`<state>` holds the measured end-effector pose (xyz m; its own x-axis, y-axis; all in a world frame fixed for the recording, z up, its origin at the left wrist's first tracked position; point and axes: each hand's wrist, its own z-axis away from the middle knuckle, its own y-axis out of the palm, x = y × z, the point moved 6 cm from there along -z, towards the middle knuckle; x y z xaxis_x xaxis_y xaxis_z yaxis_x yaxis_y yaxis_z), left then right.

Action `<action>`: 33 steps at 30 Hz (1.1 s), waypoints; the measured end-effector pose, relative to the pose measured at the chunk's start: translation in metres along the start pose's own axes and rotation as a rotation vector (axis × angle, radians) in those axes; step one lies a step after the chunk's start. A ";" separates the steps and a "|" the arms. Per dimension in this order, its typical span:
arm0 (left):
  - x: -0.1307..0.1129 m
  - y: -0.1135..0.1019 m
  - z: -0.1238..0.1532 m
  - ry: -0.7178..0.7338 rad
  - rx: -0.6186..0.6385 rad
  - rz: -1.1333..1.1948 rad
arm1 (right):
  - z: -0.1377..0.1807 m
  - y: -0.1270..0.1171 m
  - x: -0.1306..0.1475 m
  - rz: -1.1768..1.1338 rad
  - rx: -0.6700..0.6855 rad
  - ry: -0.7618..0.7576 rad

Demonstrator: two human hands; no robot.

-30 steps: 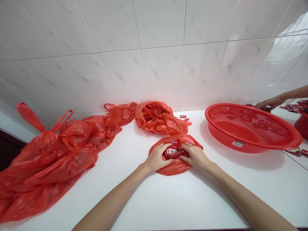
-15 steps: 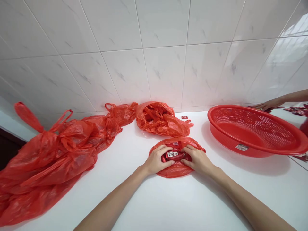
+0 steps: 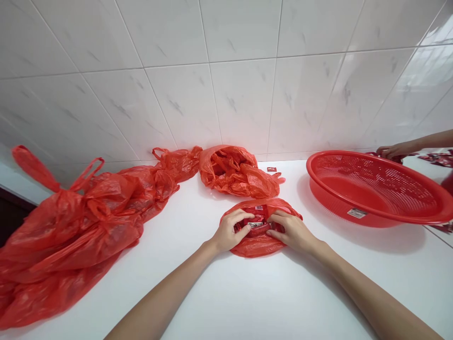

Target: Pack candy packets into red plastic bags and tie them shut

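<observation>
Red bag, red basin, white table, grey-streaked white wall tiles

Front bag is thin plastic, crinkly, semi-see-thru, slight sheen; packets inside look like shiny wrap, foil or plastic, can't tell. Rear bag & bag pile: same thin plastic, v. wrinkled w/ glossy creases. Basket: hard plastic, smooth, glossy, perforated; label looks papery. Wall tiles: smooth, glazed, v. reflective at rt. Desk: smooth, semi-matt.

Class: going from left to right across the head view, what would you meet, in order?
Piled bags, left hand, packets, right hand, basket.
</observation>
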<state>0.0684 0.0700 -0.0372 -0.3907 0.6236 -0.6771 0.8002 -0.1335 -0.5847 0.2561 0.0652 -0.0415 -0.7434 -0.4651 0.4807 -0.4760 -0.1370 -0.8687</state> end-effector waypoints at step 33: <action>-0.022 0.006 0.012 -0.246 -0.033 0.344 | 0.010 -0.018 0.026 -0.535 -0.178 -0.097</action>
<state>0.0764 0.0467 -0.0315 -0.1921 0.3439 -0.9191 0.9154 -0.2749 -0.2942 0.2505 0.0466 -0.0150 -0.3347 -0.4511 0.8273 -0.8523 -0.2296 -0.4700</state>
